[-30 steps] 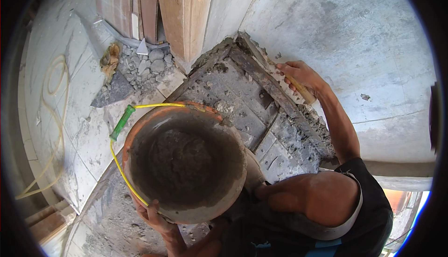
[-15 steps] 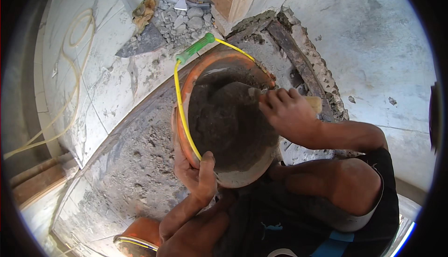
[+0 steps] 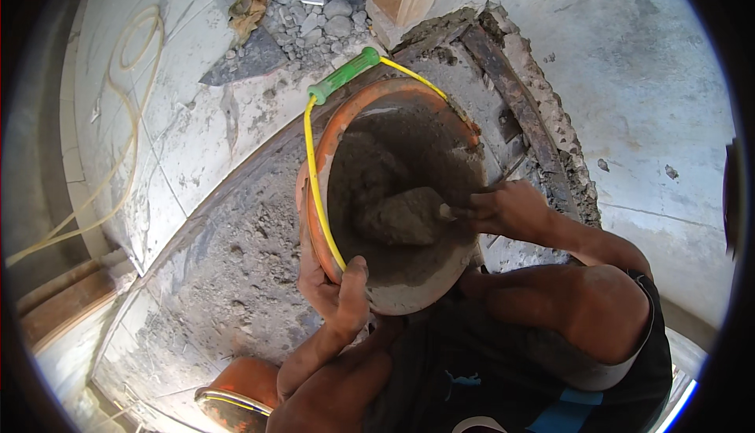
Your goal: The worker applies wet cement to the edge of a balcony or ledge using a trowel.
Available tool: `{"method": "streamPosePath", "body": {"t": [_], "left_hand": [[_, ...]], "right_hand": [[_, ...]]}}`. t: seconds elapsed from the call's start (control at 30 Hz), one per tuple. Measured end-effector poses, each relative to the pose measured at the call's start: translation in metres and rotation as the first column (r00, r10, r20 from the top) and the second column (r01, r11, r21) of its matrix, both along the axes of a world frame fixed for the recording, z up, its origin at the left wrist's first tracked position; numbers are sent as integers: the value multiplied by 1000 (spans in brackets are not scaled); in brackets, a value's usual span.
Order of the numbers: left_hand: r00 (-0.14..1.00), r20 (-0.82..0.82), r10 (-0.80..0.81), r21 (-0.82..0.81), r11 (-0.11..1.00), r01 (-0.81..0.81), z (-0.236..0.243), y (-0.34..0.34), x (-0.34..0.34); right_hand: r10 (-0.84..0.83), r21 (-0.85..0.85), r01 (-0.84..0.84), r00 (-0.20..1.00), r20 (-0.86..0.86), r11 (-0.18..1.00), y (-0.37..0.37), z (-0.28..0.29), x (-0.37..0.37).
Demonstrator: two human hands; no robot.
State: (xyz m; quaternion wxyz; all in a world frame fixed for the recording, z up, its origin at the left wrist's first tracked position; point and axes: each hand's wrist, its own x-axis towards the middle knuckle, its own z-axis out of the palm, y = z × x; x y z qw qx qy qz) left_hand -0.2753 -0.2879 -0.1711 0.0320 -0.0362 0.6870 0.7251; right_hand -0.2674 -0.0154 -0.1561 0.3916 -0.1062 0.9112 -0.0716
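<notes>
Since the last look, our right hand (image 3: 515, 211) has come closer to us, and the trowel (image 3: 401, 222) it holds has gone from the far side of the bucket (image 3: 421, 298) to its middle. Lower than our fingers, a small light blue mark (image 3: 464, 380) sits on our dark clothes (image 3: 503, 362). The bucket's round rim (image 3: 370, 101) makes a wall around the trowel's blade (image 3: 410, 211), and its wide mouth leaves room left of the right fingers (image 3: 489, 206), over the wet grey mix (image 3: 358, 167). Past the right fingers runs a dark strip (image 3: 515, 95) with a rough, broken edge. Left of the left fingers (image 3: 314, 285) is dusty floor (image 3: 228, 260). Our right fingers are curled closed around the trowel's handle, and the blade, with grey mix on it, points left from them. Our left hand (image 3: 338, 299) pinches the rim, thumb on top and fingers outside. From that thumb, a yellow wire (image 3: 312, 158) goes up to a green grip (image 3: 344, 75). A second orange bucket (image 3: 244, 382) sits below the left hand, by our leg (image 3: 342, 386).
</notes>
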Motion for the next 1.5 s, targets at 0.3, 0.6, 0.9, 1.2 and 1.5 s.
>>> {"method": "streamPosePath", "body": {"t": [0.3,0.6,0.9,1.2,1.5], "left_hand": [[979,184,88,135,984,-114,4,-14,-11],[965,102,243,101,962,-253,-15,-47,-7],[970,134,201,191,956,-224,-13,-32,-15],[974,119,194,211,953,-216,-19,-44,-10],[976,142,163,231,954,-193,-12,-41,-9]], "right_hand": [[-264,-196,211,915,-306,958,13,26,20],[-641,-574,691,689,338,439,77,54,-1],[-936,-491,849,312,165,197,141,6,-93],[-918,-447,817,396,-27,365,120,16,-58],[-915,-392,867,382,128,307,140,-5,-99]]}}
